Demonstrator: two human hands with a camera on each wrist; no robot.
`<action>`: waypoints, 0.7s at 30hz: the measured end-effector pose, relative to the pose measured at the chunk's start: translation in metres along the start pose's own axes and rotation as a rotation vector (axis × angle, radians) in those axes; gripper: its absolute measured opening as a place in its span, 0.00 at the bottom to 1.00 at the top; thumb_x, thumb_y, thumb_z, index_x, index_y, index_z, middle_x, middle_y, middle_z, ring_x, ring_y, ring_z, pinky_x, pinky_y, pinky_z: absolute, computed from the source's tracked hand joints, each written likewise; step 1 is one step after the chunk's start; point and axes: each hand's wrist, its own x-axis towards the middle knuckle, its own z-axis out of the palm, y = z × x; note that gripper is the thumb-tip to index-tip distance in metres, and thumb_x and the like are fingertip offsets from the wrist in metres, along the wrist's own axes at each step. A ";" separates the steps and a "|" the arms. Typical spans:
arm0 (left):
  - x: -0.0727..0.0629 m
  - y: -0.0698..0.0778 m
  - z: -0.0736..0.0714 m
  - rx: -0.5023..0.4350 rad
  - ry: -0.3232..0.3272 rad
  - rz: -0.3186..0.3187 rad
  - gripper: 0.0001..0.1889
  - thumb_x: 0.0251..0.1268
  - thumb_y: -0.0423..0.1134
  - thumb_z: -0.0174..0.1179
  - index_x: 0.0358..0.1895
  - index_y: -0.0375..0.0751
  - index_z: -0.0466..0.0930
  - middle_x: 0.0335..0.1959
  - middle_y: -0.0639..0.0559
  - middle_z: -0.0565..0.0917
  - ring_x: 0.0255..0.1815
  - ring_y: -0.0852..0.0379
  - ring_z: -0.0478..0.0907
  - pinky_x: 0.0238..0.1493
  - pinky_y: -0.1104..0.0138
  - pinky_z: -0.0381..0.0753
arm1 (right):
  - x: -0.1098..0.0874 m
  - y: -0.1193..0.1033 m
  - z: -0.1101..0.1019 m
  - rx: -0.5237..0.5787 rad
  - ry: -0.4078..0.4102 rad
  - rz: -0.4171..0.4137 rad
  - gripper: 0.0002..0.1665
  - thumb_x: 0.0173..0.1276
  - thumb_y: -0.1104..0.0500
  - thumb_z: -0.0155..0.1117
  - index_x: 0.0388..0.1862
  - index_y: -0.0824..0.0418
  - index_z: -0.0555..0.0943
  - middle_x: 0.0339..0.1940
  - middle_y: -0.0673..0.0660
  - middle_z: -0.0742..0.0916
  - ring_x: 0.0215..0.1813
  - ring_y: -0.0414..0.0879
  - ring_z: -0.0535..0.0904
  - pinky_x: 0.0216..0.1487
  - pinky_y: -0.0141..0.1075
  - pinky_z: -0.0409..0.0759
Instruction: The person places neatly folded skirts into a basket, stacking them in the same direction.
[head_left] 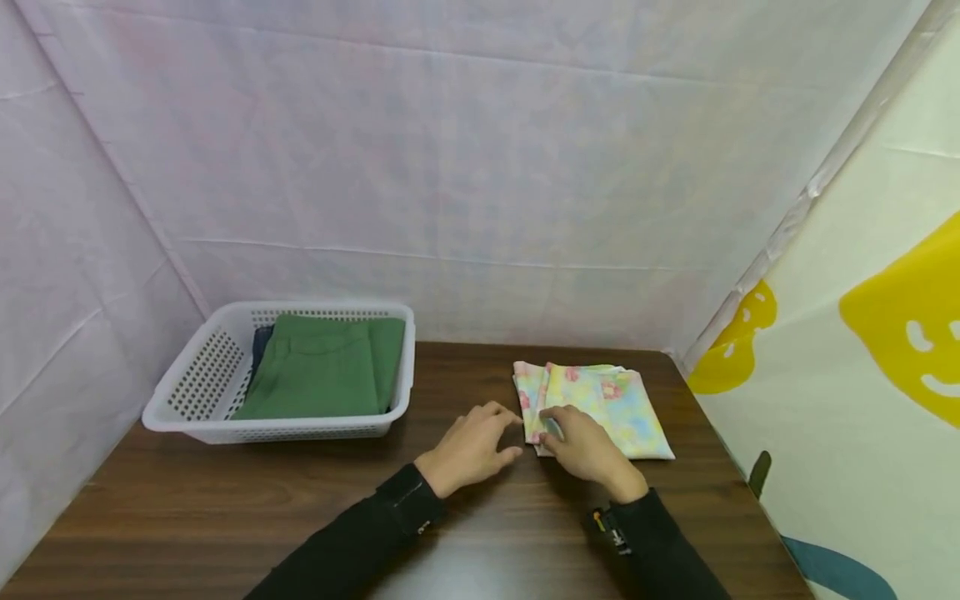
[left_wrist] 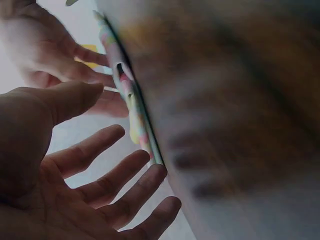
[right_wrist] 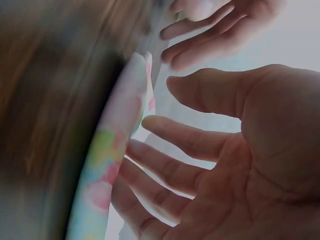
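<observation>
Grip unclosed: left hand [head_left: 467, 450] and right hand [head_left: 592, 450] loosely spread at the folded floral cloth [head_left: 633, 421]

No pinch is shown in either hand. On the left hand, the fingers are parted and the fingertips are set just beside the cloth's left edge. The right hand is placed at the cloth's near left part, with the thumb apart from the fingers. Whether the cloth is pressed by either hand cannot be firmly told, the wrist views being partly blurred.

The cloth is laid flat on the wooden table [head_left: 465, 533], toward its right side; offset layers are seen along the left edge. To the left, a folded green garment [head_left: 322, 375] is contained in a white basket [head_left: 277, 431], with dark blue fabric [head_left: 259, 343] showing beside it.

Step in hand, as judged: straightening of the cloth, folding being largely done. For the next move, the offset layers would need to be aligned and smoothed with light pressure. Slippage of the upper layer is judged the main risk.
</observation>
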 end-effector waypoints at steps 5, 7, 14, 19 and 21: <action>-0.003 -0.004 0.001 0.054 -0.015 0.011 0.28 0.81 0.50 0.78 0.76 0.42 0.88 0.76 0.41 0.86 0.73 0.36 0.86 0.69 0.36 0.91 | -0.004 -0.012 0.003 0.010 -0.031 -0.035 0.22 0.88 0.65 0.66 0.75 0.67 0.86 0.72 0.68 0.89 0.66 0.60 0.89 0.68 0.60 0.89; -0.005 -0.005 0.000 0.072 -0.031 0.009 0.29 0.81 0.52 0.78 0.76 0.43 0.88 0.79 0.41 0.84 0.74 0.35 0.85 0.70 0.34 0.90 | -0.006 -0.016 0.004 0.028 -0.054 -0.041 0.22 0.88 0.65 0.66 0.75 0.66 0.86 0.72 0.67 0.90 0.64 0.57 0.88 0.68 0.60 0.88; -0.012 -0.007 -0.006 0.131 -0.081 -0.031 0.25 0.81 0.53 0.78 0.71 0.43 0.91 0.82 0.43 0.83 0.75 0.35 0.84 0.72 0.34 0.89 | -0.009 -0.019 0.005 0.097 -0.147 -0.111 0.24 0.88 0.64 0.65 0.78 0.67 0.84 0.76 0.69 0.88 0.75 0.68 0.87 0.76 0.68 0.86; -0.015 -0.007 -0.011 0.135 -0.084 -0.071 0.21 0.83 0.53 0.76 0.67 0.47 0.94 0.78 0.45 0.87 0.73 0.37 0.85 0.69 0.37 0.90 | -0.007 -0.013 -0.003 0.173 -0.180 -0.143 0.27 0.89 0.65 0.64 0.81 0.68 0.81 0.77 0.71 0.88 0.76 0.70 0.87 0.68 0.60 0.93; -0.016 -0.007 -0.013 0.138 -0.085 -0.077 0.20 0.83 0.54 0.76 0.67 0.48 0.94 0.76 0.45 0.88 0.71 0.38 0.86 0.68 0.37 0.91 | -0.007 -0.011 -0.007 0.195 -0.174 -0.140 0.26 0.91 0.63 0.63 0.82 0.67 0.80 0.76 0.71 0.88 0.73 0.68 0.89 0.60 0.54 0.95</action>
